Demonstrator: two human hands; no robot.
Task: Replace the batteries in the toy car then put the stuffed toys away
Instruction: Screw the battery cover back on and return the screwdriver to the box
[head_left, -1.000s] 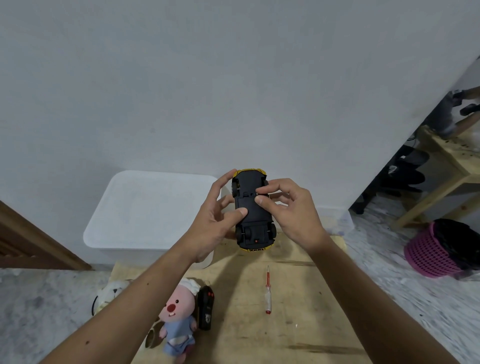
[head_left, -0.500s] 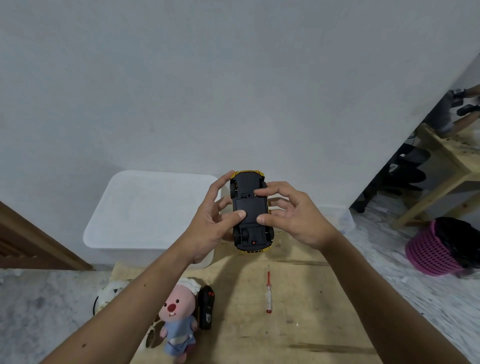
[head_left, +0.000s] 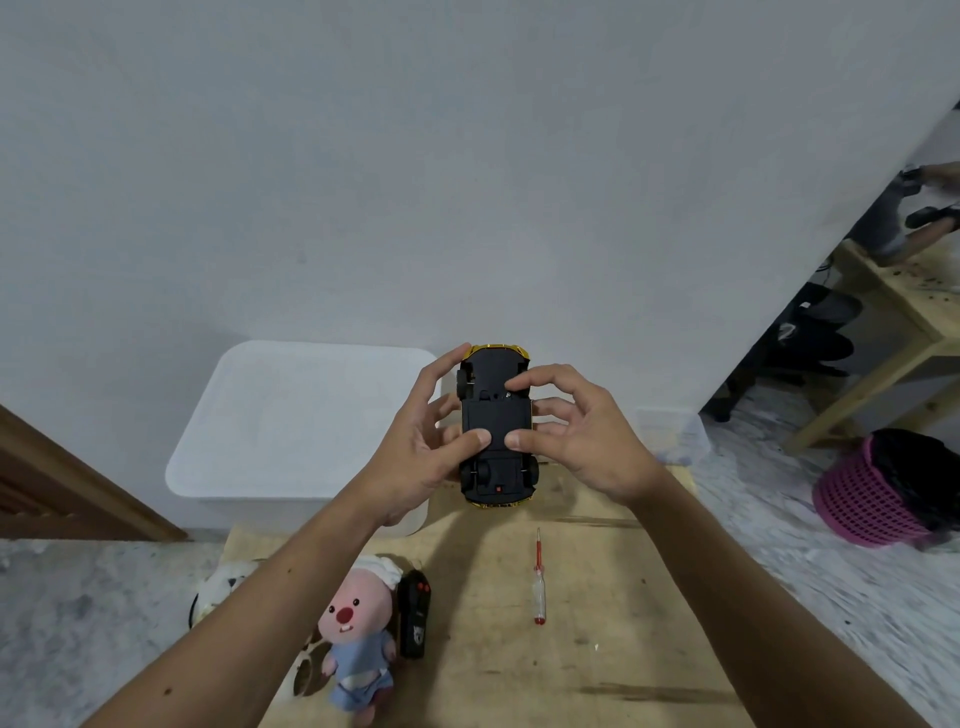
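- The toy car (head_left: 496, 426) is shown held upside down in the air above the far edge of the tabletop (head_left: 597, 649), its black underside turned to the camera and its yellow body visible only as a rim at both ends.
- Left hand (head_left: 415, 457): the grip is closed round the car's left flank; the thumb is laid across the central panel of the underside, and the index finger reaches up beside the far wheel.
- Right hand (head_left: 582, 441): the grip is a loose pinch on the right flank, with the thumb tip pressed on the same panel and the index fingertip set near the panel's far edge; the remaining fingers are curled beside the car.
- The step in hand is judged to be the working of the battery cover. Whether the cover is seated, loose or screwed cannot be told from this view.
- For the step to be done well, the car should be steadied by the left hand while even pressure is applied by both thumbs along the panel, so that the cover is not skewed.
- A screwdriver (head_left: 539, 582) with a red tip lies on the tabletop, below the car and well apart from both hands.
- A pink stuffed toy (head_left: 358, 639) lies at the near left of the tabletop, touching a black remote control (head_left: 414, 613); a second, pale stuffed toy (head_left: 228, 587) is partly hidden by the left forearm.
- A white lidded bin (head_left: 306, 426) stands behind the tabletop, just beside the left hand.
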